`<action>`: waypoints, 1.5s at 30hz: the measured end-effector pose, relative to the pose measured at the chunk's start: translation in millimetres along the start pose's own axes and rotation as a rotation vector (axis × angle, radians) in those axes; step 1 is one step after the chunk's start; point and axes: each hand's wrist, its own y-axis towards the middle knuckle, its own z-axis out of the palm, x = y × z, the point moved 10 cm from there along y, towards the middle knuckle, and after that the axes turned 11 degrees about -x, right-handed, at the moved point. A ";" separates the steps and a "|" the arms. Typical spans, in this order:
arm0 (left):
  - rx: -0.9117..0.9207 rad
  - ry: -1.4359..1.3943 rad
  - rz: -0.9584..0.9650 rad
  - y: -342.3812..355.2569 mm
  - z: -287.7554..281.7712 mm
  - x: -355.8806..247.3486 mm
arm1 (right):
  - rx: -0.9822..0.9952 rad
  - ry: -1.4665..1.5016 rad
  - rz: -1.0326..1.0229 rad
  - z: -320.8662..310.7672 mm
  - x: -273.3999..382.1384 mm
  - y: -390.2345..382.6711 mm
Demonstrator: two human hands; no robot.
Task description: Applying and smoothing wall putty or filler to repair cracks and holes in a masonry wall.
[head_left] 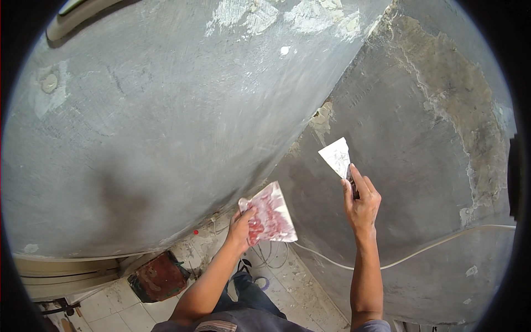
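Observation:
My left hand [240,228] grips a flat red board [271,216] smeared with white paste, its thumb lying over the near side. Farther right and higher, my right hand [363,202] is closed round the dark handle of a putty knife [336,157]. White paste covers the knife's wide blade, which points up and left toward the corner between two grey walls. Just beyond the blade is a rough, pale filled patch [321,119] in that corner. Whether the blade touches the wall I cannot tell.
A cable [409,255] runs across the lower right wall. On the tiled floor [116,318] stands a stained red-brown container [159,276], with a roll of tape [262,284] near my feet. Bare, rough plaster [451,88] shows at upper right.

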 end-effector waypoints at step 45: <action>-0.051 -0.081 -0.074 32.1 -54.4 29.0 | 0.050 0.525 0.833 101.2 -97.3 75.8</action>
